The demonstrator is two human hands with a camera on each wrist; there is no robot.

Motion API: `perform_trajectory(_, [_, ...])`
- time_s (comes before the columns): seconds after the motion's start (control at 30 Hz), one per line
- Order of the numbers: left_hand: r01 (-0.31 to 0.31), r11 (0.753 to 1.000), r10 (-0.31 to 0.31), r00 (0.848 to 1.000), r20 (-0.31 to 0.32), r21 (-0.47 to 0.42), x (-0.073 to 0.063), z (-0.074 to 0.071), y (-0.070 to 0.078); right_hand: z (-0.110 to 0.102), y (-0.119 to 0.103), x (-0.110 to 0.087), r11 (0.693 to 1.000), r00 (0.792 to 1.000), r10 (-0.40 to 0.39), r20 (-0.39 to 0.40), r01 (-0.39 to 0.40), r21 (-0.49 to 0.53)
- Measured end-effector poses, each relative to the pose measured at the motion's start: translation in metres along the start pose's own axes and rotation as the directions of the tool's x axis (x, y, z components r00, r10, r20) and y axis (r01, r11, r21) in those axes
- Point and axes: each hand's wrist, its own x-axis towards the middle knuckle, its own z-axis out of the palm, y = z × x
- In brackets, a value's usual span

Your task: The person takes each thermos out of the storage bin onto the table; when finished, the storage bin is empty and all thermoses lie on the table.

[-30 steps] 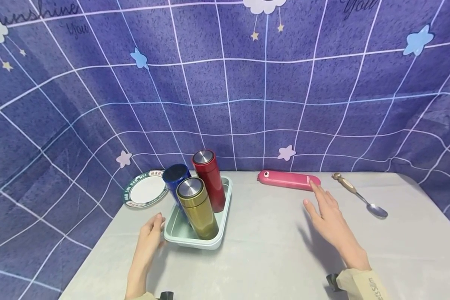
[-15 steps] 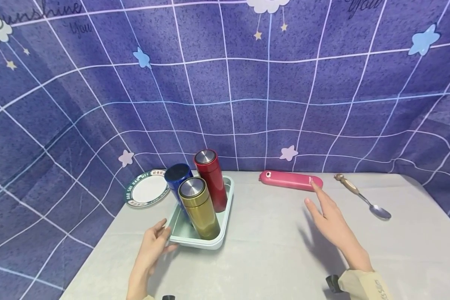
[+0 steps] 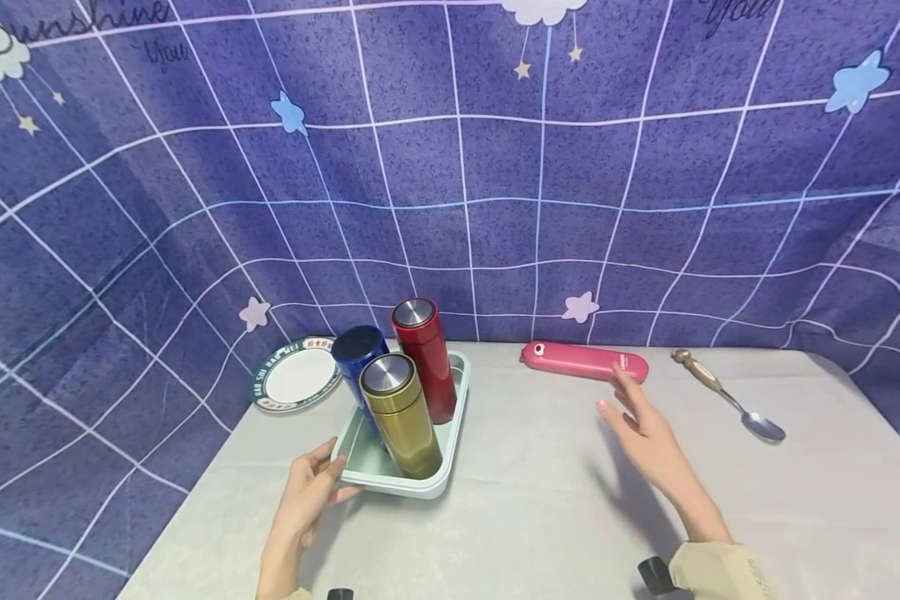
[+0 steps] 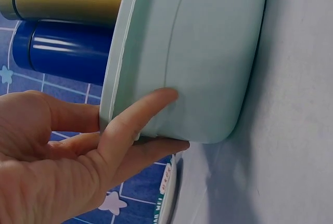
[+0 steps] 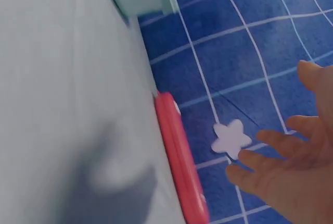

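A pale green plastic container (image 3: 412,489) stands at the left of the table with three thermos flasks in it. A gold flask (image 3: 405,429) is at the front, a blue flask (image 3: 354,354) behind it to the left, and a red flask (image 3: 430,367) at the back. My left hand (image 3: 303,500) grips the container's front left corner. In the left wrist view, digits lie against two sides of the container's wall (image 4: 213,52). Relaxed fingers mark my right hand (image 3: 651,437), which holds nothing over the table near a long pink case (image 3: 577,358) with a cartoon eye.
A white plate (image 3: 296,377) with a green lettered rim lies behind the container to the left. At the back right rests a metal spoon (image 3: 742,408) with a decorated handle. A blue patterned curtain (image 3: 495,167) hangs behind the grey-white table (image 3: 525,508).
My left hand has moved in from beside the container and taken hold of its corner. Over the table, the right hand has shifted slightly left. The flasks keep their places in the container.
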Motion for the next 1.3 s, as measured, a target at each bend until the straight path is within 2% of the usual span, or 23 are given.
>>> perform_trajectory(0.13, [-0.003, 1.000, 0.003, 1.000, 0.003, -0.014, 0.001, 0.000, 0.000, 0.019, 0.001, 0.002, 0.996, 0.999, -0.031, 0.025, 0.029, 0.090])
perform_trajectory(0.43, [-0.007, 0.999, 0.007, 1.000, 0.006, -0.034, 0.002, -0.001, 0.000, 0.056, -0.012, 0.011, 0.977, 0.993, -0.080, 0.091, 0.060, 0.204])
perform_trajectory(1.0, [-0.012, 0.999, 0.012, 1.000, 0.004, -0.036, 0.002, 0.001, -0.001, 0.109, -0.043, 0.018, 0.952, 0.967, -0.133, 0.218, 0.064, 0.299])
perform_trajectory(1.3, [-0.016, 0.999, 0.016, 1.000, -0.011, -0.046, 0.000, 0.002, -0.002, 0.138, -0.061, 0.022, 0.927, 0.947, -0.179, 0.266, 0.072, 0.369])
